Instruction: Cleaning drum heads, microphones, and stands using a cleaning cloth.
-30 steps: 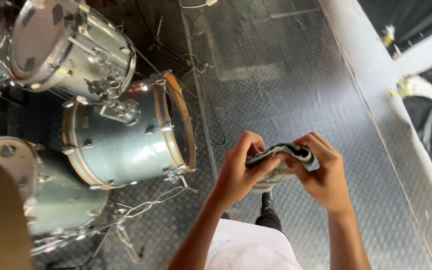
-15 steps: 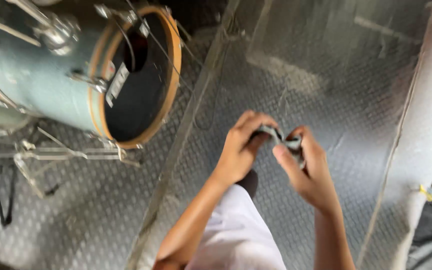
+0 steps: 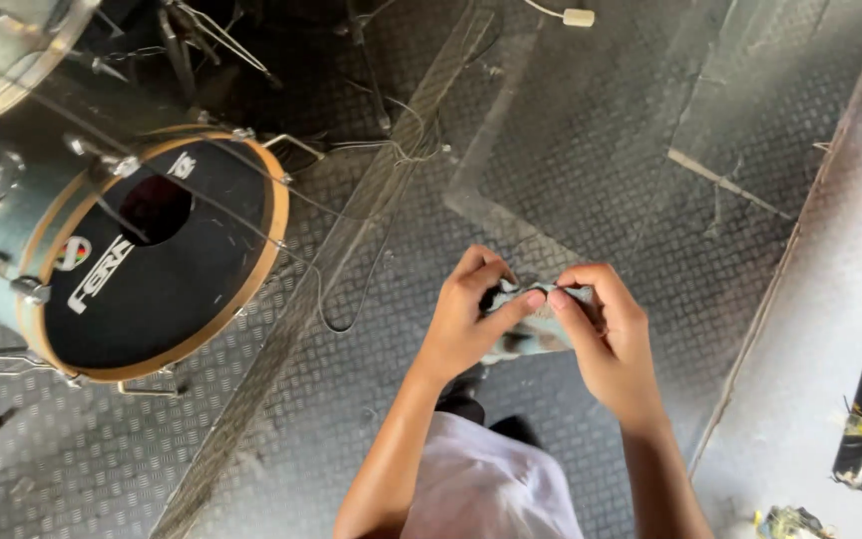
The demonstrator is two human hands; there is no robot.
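A small grey-and-black cloth (image 3: 539, 317), bunched and partly hidden, was held in front of the person's body above a metal tread-plate floor (image 3: 601, 150). The left hand (image 3: 466, 319) and right hand (image 3: 601, 334) each kept a closed grip on it, thumbs pressing its top edge. A bass drum (image 3: 152, 255) lay on its side well to the left.

1 head-worn camera looks steeply down from above, close over the person's forearms, onto a metal tread-plate floor (image 3: 591, 190). A bass drum (image 3: 147, 255) lies at the left edge; no 2nd view overlaps.
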